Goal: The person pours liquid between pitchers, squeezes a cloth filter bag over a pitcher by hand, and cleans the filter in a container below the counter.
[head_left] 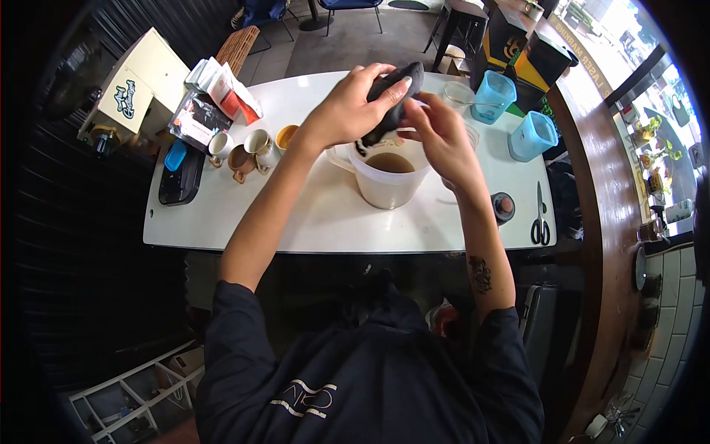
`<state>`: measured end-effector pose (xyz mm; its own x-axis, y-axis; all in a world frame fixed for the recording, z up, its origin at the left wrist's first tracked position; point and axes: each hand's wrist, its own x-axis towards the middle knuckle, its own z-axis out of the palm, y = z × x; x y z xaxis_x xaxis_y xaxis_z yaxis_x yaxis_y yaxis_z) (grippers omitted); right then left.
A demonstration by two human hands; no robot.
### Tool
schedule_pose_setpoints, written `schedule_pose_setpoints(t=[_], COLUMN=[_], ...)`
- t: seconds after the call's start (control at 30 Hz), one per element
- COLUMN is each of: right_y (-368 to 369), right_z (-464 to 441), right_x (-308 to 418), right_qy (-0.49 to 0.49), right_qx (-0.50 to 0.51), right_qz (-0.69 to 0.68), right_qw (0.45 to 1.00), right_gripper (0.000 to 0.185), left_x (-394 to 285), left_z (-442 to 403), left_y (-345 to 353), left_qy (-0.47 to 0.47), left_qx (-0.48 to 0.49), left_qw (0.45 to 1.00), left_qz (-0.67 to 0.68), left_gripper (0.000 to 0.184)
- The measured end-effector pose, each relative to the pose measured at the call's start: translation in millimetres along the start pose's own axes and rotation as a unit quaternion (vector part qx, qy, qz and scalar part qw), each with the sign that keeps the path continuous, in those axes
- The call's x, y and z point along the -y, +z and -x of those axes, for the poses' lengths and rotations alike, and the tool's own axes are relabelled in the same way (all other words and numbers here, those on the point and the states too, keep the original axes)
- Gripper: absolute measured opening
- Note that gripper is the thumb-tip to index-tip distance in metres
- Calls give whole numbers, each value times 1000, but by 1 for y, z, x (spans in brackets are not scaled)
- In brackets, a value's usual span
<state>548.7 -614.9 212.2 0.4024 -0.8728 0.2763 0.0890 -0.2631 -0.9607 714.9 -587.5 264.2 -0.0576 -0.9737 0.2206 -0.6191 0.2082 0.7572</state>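
A dark, bunched black cloth hangs above the translucent white pitcher, which has brownish liquid inside. My left hand wraps round the cloth from the left, thumb lying along its front. From the other side, my right hand has its fingers bent in against the cloth's lower right part; its fingertips are partly hidden. The pitcher stands on the white table below both hands, its handle toward the left.
Several cups, one a white mug, stand left of the pitcher, beside a black tray. Blue containers are at the right, with a clear cup, a dark bottle and scissors. A cream machine stands far left.
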Motion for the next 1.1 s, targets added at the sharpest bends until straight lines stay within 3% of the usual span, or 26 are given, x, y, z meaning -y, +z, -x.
schedule_pose_setpoints(t=[0.1,0.17,0.23,0.27,0.37,0.5,0.57,0.7,0.73,0.77,0.83,0.97,1.03,1.1], right_y=[1,1,3,1,-12,-6,-13,-6,-10,-15,-9,-16,-13,-30], right_z=[-12,-13,-10,-12,-16,-14,-12,-11,-12,-10,-8,-7,1,-10], right_x=[-9,-4,-3,-1,2,-10,-23,-26,-30,-33,-20,-10,4,-18], right_qy=[86,107,118,138,57,5,-12,-58,-18,-44,-75,-56,40,44], right_qx=[19,10,9,-34,-2,-46,1,-73,-24,-23,-86,-72,-153,-179], right_qz=[-82,-102,-193,-222,-237,-174,4,-149,-71,11,-106,-110,-354,-380], right_qw=[993,989,974,965,970,984,1000,984,997,999,988,990,922,906], right_gripper=[42,39,41,41,33,28,26,26,24,23,24,26,26,26], left_x=[-1,0,-4,4,8,13,25,64,71,77,83,98,106,112], left_z=[2,5,8,6,10,18,21,30,31,30,33,34,31,30], left_y=[4,3,1,-3,-20,-42,-43,-24,-18,-13,-3,9,17,24], left_qy=[-26,-44,-43,7,106,148,171,121,112,104,74,36,-27,-26], left_qx=[38,95,89,80,-15,-19,-19,-47,-46,-46,-60,-135,-163,-162], left_qw=[998,980,981,989,994,988,983,982,982,981,984,982,976,970], left_qz=[43,170,165,124,14,47,66,137,146,156,153,128,139,179], left_gripper=[54,53,48,44,32,30,30,29,29,29,31,35,34,34])
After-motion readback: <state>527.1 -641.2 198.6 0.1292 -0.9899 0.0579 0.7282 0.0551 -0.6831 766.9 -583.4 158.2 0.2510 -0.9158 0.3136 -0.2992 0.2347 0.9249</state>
